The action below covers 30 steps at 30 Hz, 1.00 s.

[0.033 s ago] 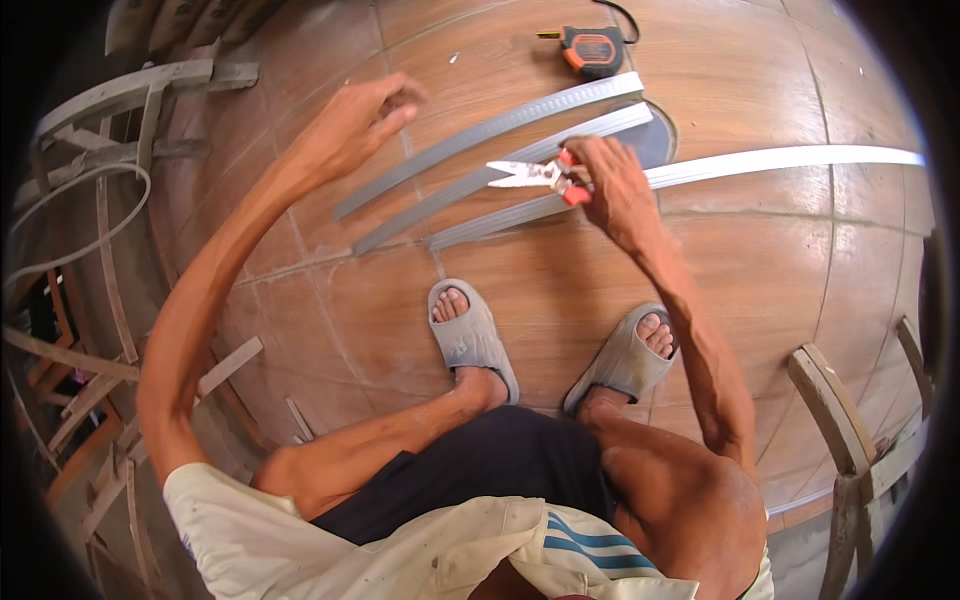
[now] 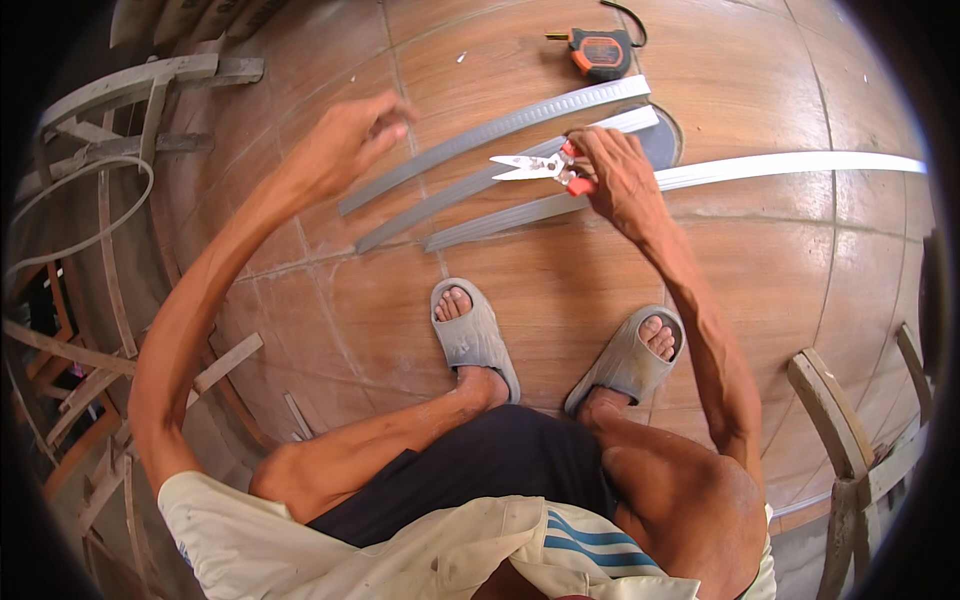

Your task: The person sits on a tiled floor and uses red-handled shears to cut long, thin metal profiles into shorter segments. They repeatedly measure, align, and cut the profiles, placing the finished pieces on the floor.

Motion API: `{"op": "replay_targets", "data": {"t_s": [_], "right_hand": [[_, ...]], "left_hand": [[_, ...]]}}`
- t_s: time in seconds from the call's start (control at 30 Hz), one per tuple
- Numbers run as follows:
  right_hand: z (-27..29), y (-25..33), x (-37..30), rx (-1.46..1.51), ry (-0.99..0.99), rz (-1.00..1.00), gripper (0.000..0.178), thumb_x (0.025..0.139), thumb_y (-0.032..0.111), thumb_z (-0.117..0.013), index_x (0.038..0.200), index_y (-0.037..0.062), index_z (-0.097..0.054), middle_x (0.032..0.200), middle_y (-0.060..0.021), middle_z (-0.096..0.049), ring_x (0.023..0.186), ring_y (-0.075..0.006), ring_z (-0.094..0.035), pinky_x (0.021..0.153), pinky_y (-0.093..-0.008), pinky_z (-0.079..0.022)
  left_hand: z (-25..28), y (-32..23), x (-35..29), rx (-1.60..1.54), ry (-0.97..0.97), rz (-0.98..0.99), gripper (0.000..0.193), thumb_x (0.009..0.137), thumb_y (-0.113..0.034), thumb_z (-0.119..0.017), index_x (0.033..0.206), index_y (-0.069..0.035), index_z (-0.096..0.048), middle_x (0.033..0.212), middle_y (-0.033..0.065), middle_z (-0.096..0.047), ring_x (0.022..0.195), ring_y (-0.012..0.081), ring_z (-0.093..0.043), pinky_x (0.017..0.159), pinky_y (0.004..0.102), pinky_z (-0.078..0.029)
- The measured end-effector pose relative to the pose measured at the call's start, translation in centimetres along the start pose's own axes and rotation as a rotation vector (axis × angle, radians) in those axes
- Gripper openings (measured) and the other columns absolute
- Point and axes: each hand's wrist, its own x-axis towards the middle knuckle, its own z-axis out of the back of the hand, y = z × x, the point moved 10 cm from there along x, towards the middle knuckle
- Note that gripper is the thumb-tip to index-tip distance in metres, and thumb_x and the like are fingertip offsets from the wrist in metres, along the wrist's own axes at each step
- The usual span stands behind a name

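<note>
My right hand grips red-handled scissors whose short, pale blades point left, slightly spread. They hover over a flat grey strip, the middle one of three on the floor. Beyond it lies a strip with a row of slots. The nearest strip is much longer and runs off to the far right, passing behind my right hand. To the left of the strips, my left hand is raised, thumb and fingers loosely apart, fingertips blurred. Nothing shows in it.
A black and orange tape measure lies past the strips. Under their right ends is a dark grey rounded piece. Wooden frames crowd the left side, and another wooden frame stands at the right. My sandals rest on the tiled floor.
My left hand has shifted very slightly left. The whole view has moved a little; the scissors stay in my right hand.
</note>
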Motion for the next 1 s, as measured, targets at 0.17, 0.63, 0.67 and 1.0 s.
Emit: {"op": "replay_targets", "data": {"t_s": [0.17,0.63,0.67,1.0], "right_hand": [[-1.2,-1.9,4.1,-0.133,0.311,0.131,0.044,0.084,0.007,-0.08,0.124,0.0091,-0.062,0.125,-0.0081,-0.068,0.121,-0.0303,-0.062,0.102,-0.0434,-0.046],[6.0,-9.6,-0.2,-0.28,0.324,-0.006,0.035,0.095,0.006,-0.074,0.129,0.0066,-0.066,0.129,-0.0135,-0.07,0.121,-0.033,-0.066,0.102,-0.0428,-0.053],[6.5,-11.1,-0.9,-0.221,0.335,-0.098,0.034,0.099,0.011,-0.073,0.131,0.0062,-0.066,0.131,-0.0141,-0.07,0.123,-0.0327,-0.066,0.105,-0.0433,-0.053],[6.5,-13.1,-2.3,-0.246,0.385,-0.124,0.057,0.11,0.056,-0.053,0.131,0.0038,-0.064,0.131,-0.0145,-0.069,0.117,-0.0316,-0.065,0.108,-0.0435,-0.05]], "left_hand": [[-5.8,0.4,-8.9,-0.126,0.023,0.115,0.024,0.104,-0.016,-0.072,0.126,-0.008,-0.07,0.117,0.0123,-0.078,0.104,0.0273,-0.076,0.095,0.0419,-0.06],[-24.2,19.5,-23.5,-0.853,-1.027,0.792,0.045,0.106,-0.021,-0.073,0.142,0.002,-0.062,0.127,0.0165,-0.074,0.117,0.024,-0.07,0.105,0.0359,-0.054],[-24.6,19.7,-23.2,-0.91,-0.977,0.792,0.044,0.106,-0.022,-0.072,0.142,0.002,-0.063,0.128,0.0165,-0.074,0.117,0.0236,-0.07,0.104,0.0357,-0.055],[-25.9,13.1,-17.7,-1.111,-0.801,0.676,0.04,0.107,-0.017,-0.068,0.141,0.004,-0.066,0.132,0.0178,-0.074,0.12,0.0239,-0.072,0.105,0.0352,-0.057]]}}
